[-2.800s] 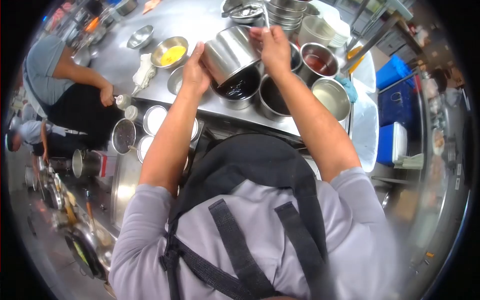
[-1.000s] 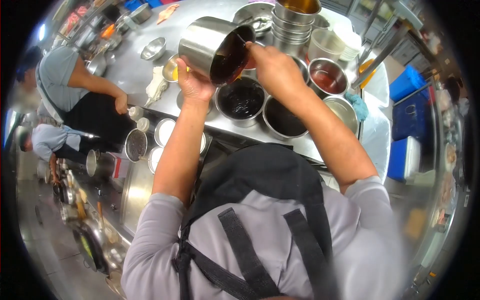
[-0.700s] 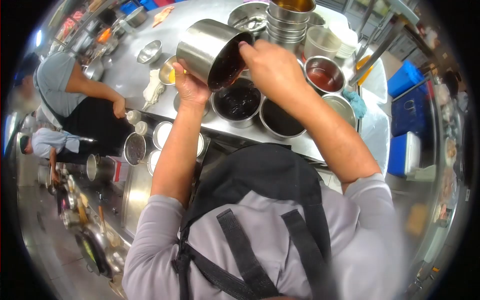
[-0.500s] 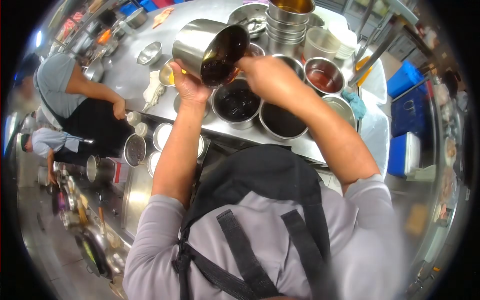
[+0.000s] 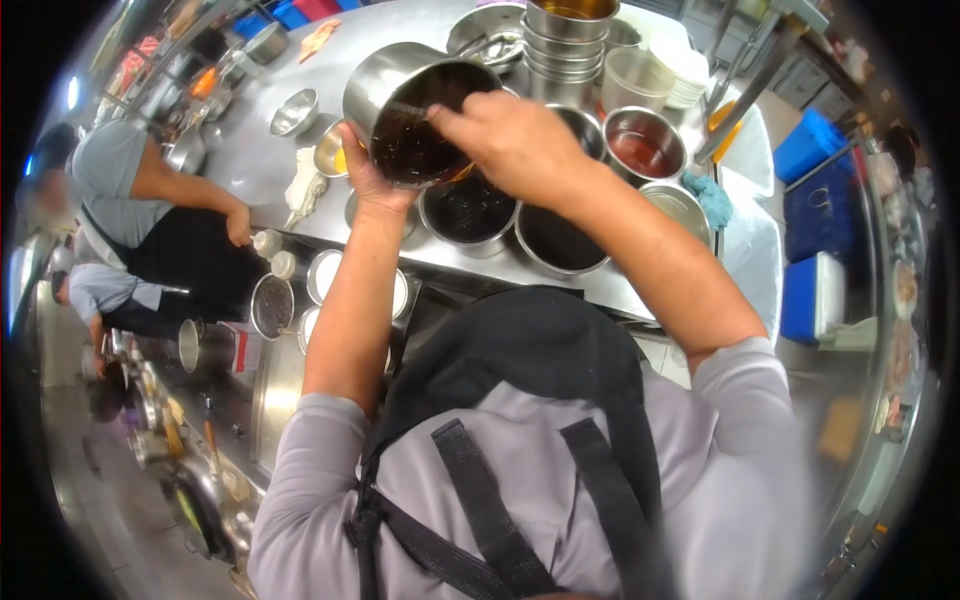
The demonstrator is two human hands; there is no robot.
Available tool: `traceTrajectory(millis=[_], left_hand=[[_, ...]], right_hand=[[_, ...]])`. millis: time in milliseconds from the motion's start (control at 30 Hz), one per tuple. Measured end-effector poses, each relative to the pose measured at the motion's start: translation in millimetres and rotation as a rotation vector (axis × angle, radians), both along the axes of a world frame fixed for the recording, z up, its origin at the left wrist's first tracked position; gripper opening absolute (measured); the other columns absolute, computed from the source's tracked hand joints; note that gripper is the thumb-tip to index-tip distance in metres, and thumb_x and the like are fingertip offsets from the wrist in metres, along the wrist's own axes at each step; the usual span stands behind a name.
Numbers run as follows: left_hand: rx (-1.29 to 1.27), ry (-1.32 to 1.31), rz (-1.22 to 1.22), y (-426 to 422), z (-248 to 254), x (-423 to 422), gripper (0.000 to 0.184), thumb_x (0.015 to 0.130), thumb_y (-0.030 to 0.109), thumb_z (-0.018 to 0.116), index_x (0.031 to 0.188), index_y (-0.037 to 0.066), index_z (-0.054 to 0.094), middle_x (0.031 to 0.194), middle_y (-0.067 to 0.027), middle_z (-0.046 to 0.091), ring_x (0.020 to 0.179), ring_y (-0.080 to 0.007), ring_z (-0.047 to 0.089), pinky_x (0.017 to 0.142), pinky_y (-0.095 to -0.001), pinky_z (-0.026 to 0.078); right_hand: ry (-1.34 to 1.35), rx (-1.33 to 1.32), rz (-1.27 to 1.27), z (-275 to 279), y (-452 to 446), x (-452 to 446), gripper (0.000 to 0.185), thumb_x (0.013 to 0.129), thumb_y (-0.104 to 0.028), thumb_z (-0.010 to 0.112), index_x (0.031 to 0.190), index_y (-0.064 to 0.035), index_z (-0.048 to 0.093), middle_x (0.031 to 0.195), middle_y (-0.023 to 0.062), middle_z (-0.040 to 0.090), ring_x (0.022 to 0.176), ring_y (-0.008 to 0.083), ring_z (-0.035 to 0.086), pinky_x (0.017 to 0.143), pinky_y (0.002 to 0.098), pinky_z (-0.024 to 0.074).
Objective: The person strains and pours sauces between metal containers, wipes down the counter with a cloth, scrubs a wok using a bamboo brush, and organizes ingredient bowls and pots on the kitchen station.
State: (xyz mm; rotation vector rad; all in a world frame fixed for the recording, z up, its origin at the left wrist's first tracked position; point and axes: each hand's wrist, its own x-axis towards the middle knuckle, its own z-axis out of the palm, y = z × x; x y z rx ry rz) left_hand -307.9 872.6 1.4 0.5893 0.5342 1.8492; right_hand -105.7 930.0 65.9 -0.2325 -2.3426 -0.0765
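Note:
My left hand [image 5: 378, 180] grips the lower rim side of a large steel pot [image 5: 385, 85], which is tilted with its mouth toward me and to the right. Dark brown residue coats its inside. My right hand [image 5: 520, 140] is at the pot's mouth, fingers pinched; a thin blurred shape shows at the fingertips, but I cannot make out what it is. Below the tilted pot stands a round steel container of black liquid [image 5: 467, 212]. A second container of dark liquid [image 5: 560, 240] sits beside it, partly behind my right forearm.
A container of red sauce [image 5: 645, 150], stacked steel pots [image 5: 565, 60] and a blue-green cloth [image 5: 708, 200] lie to the right. A small steel bowl [image 5: 295, 113] and a white cloth [image 5: 305, 185] are at left. A co-worker [image 5: 130, 180] stands at the left.
My right hand has moved left and up, its fingertips now over the pot's mouth. The pot's opening has turned more toward me. The view has shifted slightly.

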Motion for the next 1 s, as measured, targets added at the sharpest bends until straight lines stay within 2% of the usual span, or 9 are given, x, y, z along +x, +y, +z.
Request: traceTrajectory(millis=[133, 267, 333, 400, 533, 633, 833, 933, 1000], left_hand=[[0.024, -0.01, -0.072, -4.8, 2.2, -8.0, 0.092, 0.073, 0.073, 0.062, 0.137, 0.009, 0.048, 0.134, -0.0135, 0.054, 0.121, -0.0324, 0.053, 0.106, -0.0493, 0.042], [-0.01, 0.005, -0.009, 0.2, -2.9, -10.2, 0.092, 0.073, 0.072, 0.063, 0.137, 0.008, 0.048, 0.133, -0.0137, 0.055, 0.121, -0.0327, 0.053, 0.106, -0.0493, 0.042], [0.005, 0.0, -0.029, -1.7, 0.8, -10.2, 0.092, 0.072, 0.072, 0.064, 0.137, 0.008, 0.047, 0.133, -0.0137, 0.055, 0.121, -0.0325, 0.053, 0.106, -0.0492, 0.042], [0.019, -0.005, -0.048, -3.0, 1.1, -13.8, 0.093, 0.072, 0.071, 0.065, 0.137, 0.008, 0.047, 0.133, -0.0137, 0.055, 0.121, -0.0323, 0.053, 0.106, -0.0492, 0.042], [0.007, -0.008, -0.041, -1.3, -5.0, -18.8, 0.089, 0.074, 0.069, 0.065, 0.139, 0.011, 0.045, 0.133, -0.014, 0.055, 0.121, -0.0326, 0.054, 0.104, -0.0493, 0.044], [0.016, 0.006, -0.023, -2.2, -3.3, -19.6, 0.087, 0.075, 0.068, 0.065, 0.139, 0.013, 0.045, 0.133, -0.0139, 0.055, 0.121, -0.0327, 0.054, 0.104, -0.0499, 0.045], [0.01, 0.009, -0.041, -8.2, 2.0, -12.6, 0.086, 0.076, 0.066, 0.066, 0.14, 0.013, 0.045, 0.134, -0.0138, 0.055, 0.122, -0.0326, 0.053, 0.104, -0.0505, 0.044], [0.014, -0.004, -0.047, -6.1, 3.3, -13.5, 0.086, 0.076, 0.066, 0.066, 0.14, 0.013, 0.044, 0.134, -0.014, 0.055, 0.122, -0.0327, 0.054, 0.105, -0.0504, 0.044], [0.019, -0.035, -0.058, -3.7, 0.7, -15.9, 0.086, 0.075, 0.065, 0.067, 0.14, 0.013, 0.044, 0.134, -0.0142, 0.055, 0.121, -0.0328, 0.054, 0.104, -0.0504, 0.044]], right_hand=[[-0.229, -0.046, -0.039, -1.6, 11.8, 16.3, 0.035, 0.079, -0.007, 0.06, 0.113, -0.0087, 0.065, 0.081, 0.0076, 0.059, 0.074, 0.0279, 0.061, 0.059, 0.0391, 0.0502], [0.048, -0.006, -0.038, 5.8, 8.3, 3.1, 0.034, 0.077, -0.006, 0.062, 0.111, -0.0124, 0.066, 0.079, 0.0076, 0.059, 0.073, 0.0281, 0.061, 0.058, 0.0397, 0.05], [0.028, -0.001, 0.041, -8.4, 12.9, -0.4, 0.035, 0.077, -0.006, 0.062, 0.111, -0.0119, 0.065, 0.077, 0.0075, 0.058, 0.072, 0.0284, 0.061, 0.059, 0.0401, 0.0501], [-0.208, -0.05, -0.004, -12.4, 19.5, 8.5, 0.033, 0.077, -0.006, 0.062, 0.11, -0.0116, 0.066, 0.077, 0.0079, 0.058, 0.072, 0.0286, 0.061, 0.06, 0.0401, 0.0507], [0.087, -0.066, 0.014, 1.9, 21.3, 5.0, 0.031, 0.078, -0.006, 0.063, 0.108, -0.0117, 0.067, 0.078, 0.0087, 0.059, 0.074, 0.0288, 0.063, 0.061, 0.0389, 0.0514], [-0.177, -0.047, 0.026, -15.1, 26.6, 2.6, 0.038, 0.075, -0.003, 0.064, 0.112, -0.0118, 0.066, 0.076, 0.0084, 0.057, 0.071, 0.0283, 0.061, 0.06, 0.039, 0.0507], [0.109, -0.07, 0.047, -10.7, 26.7, 4.2, 0.041, 0.074, -0.002, 0.065, 0.114, -0.012, 0.065, 0.076, 0.0076, 0.056, 0.07, 0.027, 0.06, 0.059, 0.0379, 0.0501], [-0.141, -0.06, 0.011, -16.1, 30.1, 10.5, 0.038, 0.076, -0.002, 0.064, 0.113, -0.0123, 0.066, 0.077, 0.0078, 0.056, 0.07, 0.0272, 0.06, 0.059, 0.0378, 0.05], [-0.02, -0.077, -0.003, -10.0, 25.9, 12.5, 0.034, 0.076, -0.005, 0.064, 0.109, -0.0122, 0.067, 0.078, 0.0076, 0.058, 0.074, 0.0279, 0.062, 0.061, 0.0395, 0.051]])
